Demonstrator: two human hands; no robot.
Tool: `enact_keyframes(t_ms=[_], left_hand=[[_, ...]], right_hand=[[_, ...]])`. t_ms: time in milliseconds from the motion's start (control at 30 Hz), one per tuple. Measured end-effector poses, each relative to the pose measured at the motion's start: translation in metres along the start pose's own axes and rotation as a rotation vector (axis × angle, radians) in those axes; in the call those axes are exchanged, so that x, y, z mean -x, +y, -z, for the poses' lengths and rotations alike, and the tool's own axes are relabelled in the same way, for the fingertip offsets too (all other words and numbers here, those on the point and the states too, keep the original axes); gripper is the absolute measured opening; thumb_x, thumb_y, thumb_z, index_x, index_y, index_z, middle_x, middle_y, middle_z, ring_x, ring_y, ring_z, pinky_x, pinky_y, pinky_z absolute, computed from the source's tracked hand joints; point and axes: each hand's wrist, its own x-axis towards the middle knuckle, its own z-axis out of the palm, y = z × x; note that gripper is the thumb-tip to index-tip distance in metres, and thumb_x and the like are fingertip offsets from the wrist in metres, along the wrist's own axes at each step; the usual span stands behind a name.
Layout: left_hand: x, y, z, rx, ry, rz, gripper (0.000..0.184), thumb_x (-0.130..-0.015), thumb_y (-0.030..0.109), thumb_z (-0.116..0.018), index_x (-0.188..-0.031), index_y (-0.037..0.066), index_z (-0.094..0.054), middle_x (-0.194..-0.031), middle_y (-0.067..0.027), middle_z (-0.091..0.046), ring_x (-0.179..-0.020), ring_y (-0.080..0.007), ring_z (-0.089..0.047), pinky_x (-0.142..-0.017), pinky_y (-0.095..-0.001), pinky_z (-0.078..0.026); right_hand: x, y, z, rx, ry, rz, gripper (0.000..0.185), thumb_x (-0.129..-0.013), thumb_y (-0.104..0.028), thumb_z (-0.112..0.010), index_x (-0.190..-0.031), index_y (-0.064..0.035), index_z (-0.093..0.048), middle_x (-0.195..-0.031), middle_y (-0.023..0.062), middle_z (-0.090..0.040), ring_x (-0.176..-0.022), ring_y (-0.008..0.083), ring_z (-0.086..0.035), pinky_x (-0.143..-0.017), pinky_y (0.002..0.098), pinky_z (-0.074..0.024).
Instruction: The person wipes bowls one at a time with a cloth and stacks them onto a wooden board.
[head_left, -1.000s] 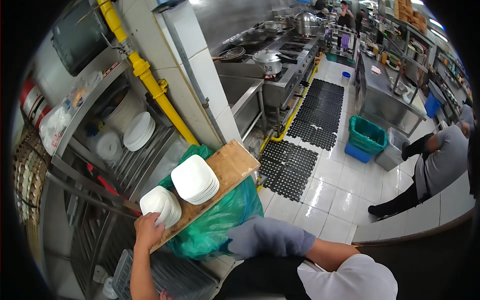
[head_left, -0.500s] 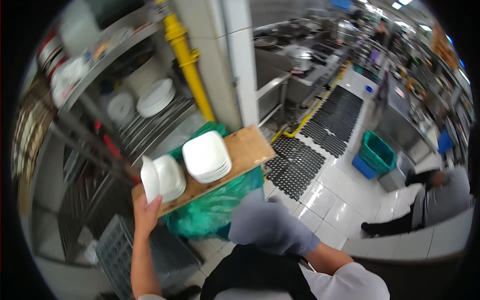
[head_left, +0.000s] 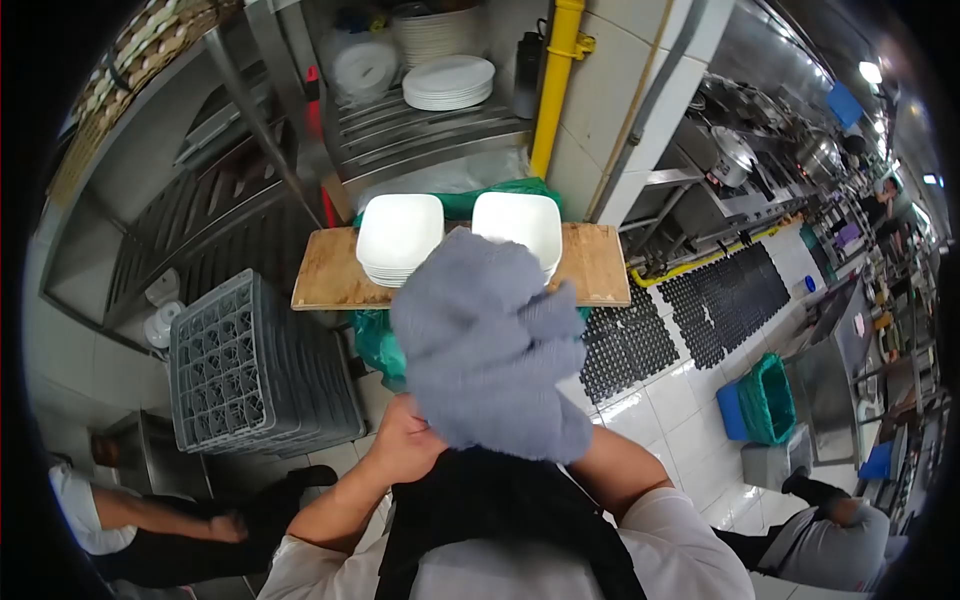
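"What's changed for us, left to right?"

"The grey crates (head_left: pixel 260 370) show more fully. Our left hand (head_left: pixel 408 438), which held a white dish tipped up by the left stack (head_left: pixel 402 238), is now at the lower edge of the grey cloth (head_left: pixel 490 350), fingers curled; we can't tell what they pinch."

"And our right hand?"

"Covered by the cloth, so we can't tell how its fingers stand, or whether the dish is under there."

"How do the stacks look?"

"Both sit on the wooden board (head_left: pixel 328 275): glossy white dishes, squarish with rounded corners, evenly piled on the left; the right stack (head_left: pixel 520 222) matches, partly hidden behind our cloth."
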Motion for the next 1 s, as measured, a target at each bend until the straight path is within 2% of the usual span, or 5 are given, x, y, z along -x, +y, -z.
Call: enact_keyframes(t_ms=[100, 200, 467, 767, 1000], left_hand=[[0.012, 0.011, 0.017, 0.172, 0.01, 0.247, 0.02, -0.088, 0.003, -0.07, -0.107, -0.004, -0.068, -0.104, -0.0083, -0.071, -0.1, -0.0151, -0.063, -0.089, -0.0315, -0.05], [0.013, 0.007, 0.014, 0.509, 0.12, 0.062, 0.028, -0.09, 0.003, -0.065, -0.118, -0.003, -0.065, -0.11, -0.0109, -0.069, -0.103, -0.0167, -0.064, -0.09, -0.0338, -0.051], [-0.009, -0.004, 0.0, 0.415, 0.382, -0.116, 0.031, -0.099, 0.012, -0.059, -0.126, -0.002, -0.059, -0.113, -0.0053, -0.067, -0.103, -0.0117, -0.06, -0.09, -0.0304, -0.049], [-0.008, 0.029, 0.001, -0.019, 0.014, -0.104, 0.02, -0.096, 0.014, -0.067, -0.109, -0.001, -0.069, -0.091, 0.0008, -0.069, -0.084, -0.0049, -0.058, -0.073, -0.0243, -0.049], [-0.034, -0.026, 0.019, 0.717, 0.167, -0.091, 0.042, -0.103, 0.025, -0.05, -0.133, -0.005, -0.052, -0.12, -0.0138, -0.065, -0.103, -0.021, -0.065, -0.089, -0.0349, -0.053]], right_hand=[[0.034, -0.061, -0.038, -0.098, -0.136, 0.126, 0.022, -0.074, -0.013, -0.065, -0.094, -0.003, -0.065, -0.083, 0.0049, -0.06, -0.067, 0.0167, -0.054, -0.038, 0.0366, -0.0359], [0.01, -0.017, -0.026, -1.396, -0.46, -0.036, 0.05, -0.07, -0.032, -0.073, -0.113, -0.0091, -0.064, -0.109, 0.0126, -0.06, -0.108, 0.0314, -0.052, -0.067, 0.0421, -0.0439], [0.154, -0.124, -0.023, -0.443, -0.274, 0.48, 0.063, -0.068, -0.022, -0.073, -0.126, -0.0064, -0.056, -0.114, 0.013, -0.058, -0.113, 0.0337, -0.051, -0.084, 0.0516, -0.0435], [0.016, 0.001, -0.018, -1.482, -0.408, -0.395, 0.077, -0.057, -0.028, -0.084, -0.125, -0.0063, -0.056, -0.111, 0.0134, -0.059, -0.103, 0.034, -0.056, -0.084, 0.0493, -0.0448], [0.033, -0.005, -0.023, -1.499, -0.26, -0.211, 0.076, -0.062, -0.04, -0.087, -0.123, -0.0077, -0.056, -0.115, 0.0164, -0.058, -0.102, 0.0376, -0.057, -0.089, 0.0451, -0.0449]])
